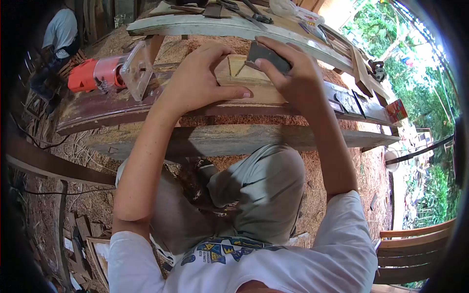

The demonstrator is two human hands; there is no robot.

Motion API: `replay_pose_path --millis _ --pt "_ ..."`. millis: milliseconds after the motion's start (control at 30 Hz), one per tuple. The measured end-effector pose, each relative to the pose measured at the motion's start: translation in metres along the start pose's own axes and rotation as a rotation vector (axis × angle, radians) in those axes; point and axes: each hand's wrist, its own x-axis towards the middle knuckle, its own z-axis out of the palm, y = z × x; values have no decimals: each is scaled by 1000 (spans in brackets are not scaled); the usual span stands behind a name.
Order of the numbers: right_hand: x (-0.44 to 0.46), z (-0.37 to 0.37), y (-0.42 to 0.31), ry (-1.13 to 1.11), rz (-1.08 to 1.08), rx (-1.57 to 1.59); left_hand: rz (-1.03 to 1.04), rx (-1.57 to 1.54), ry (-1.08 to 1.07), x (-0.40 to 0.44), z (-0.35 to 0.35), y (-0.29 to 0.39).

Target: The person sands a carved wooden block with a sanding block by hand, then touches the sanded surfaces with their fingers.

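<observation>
The left hand's grip (pixel 200 78) rests on a pale wooden piece (pixel 244 82) on the brown table (pixel 105 108); the right hand's grip (pixel 299 68) holds a dark grey sanding block (pixel 270 57). A red router (pixel 95 74) lies left, a hammer (pixel 263 18) far.

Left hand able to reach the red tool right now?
Likely yes: nothing visible blocks the space between the left hand and the red tool, but the hand is on the wood.

Head-worn view, forward and down
</observation>
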Motion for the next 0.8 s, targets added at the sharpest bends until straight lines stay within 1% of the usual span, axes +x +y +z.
replay_pose_path --millis 67,100,167,200,267,333,400,433,500,533,600,633,667,700,733,767,800 --pt "2 -3 -8 -60 111 -21 -18 -29 17 -1 2 0" --pt "-3 -7 -9 -61 108 -16 -22 -25 19 -1 2 0" --pt "-15 -21 -6 -61 99 23 39 42 51 -2 3 -1" --pt "-15 -21 -5 -76 83 28 23 45 67 -1 2 -3" --pt "-17 -21 -3 -67 178 101 -6 -6 4 1 2 -3" --pt "-7 -7 -10 -32 159 54 9 1 21 -1 3 -4" --pt "5 3 -7 -35 351 106 38 16 36 1 3 -4" --pt "9 5 -5 -30 345 105 23 8 56 -1 5 -3" --pt "14 8 -2 273 253 332 4 -8 82 -4 7 1" --pt "13 9 0 269 250 330 -11 2 84 -4 8 3" --pt "5 9 3 206 475 513 -26 4 84 -6 9 14" --pt "4 4 -9 170 432 185 -57 16 107 -9 10 24" --pt "1 6 -6 174 438 175 -84 27 128 -11 13 32" --pt "-3 10 -3 190 348 98 -76 18 124 -13 18 36" --pt "-6 11 -2 203 257 22 -73 24 175 -16 24 39" --pt "-10 6 -3 155 254 -13 -73 32 225 -18 28 42" --pt "-13 3 -6 157 259 -18 -69 27 221 -21 32 46"
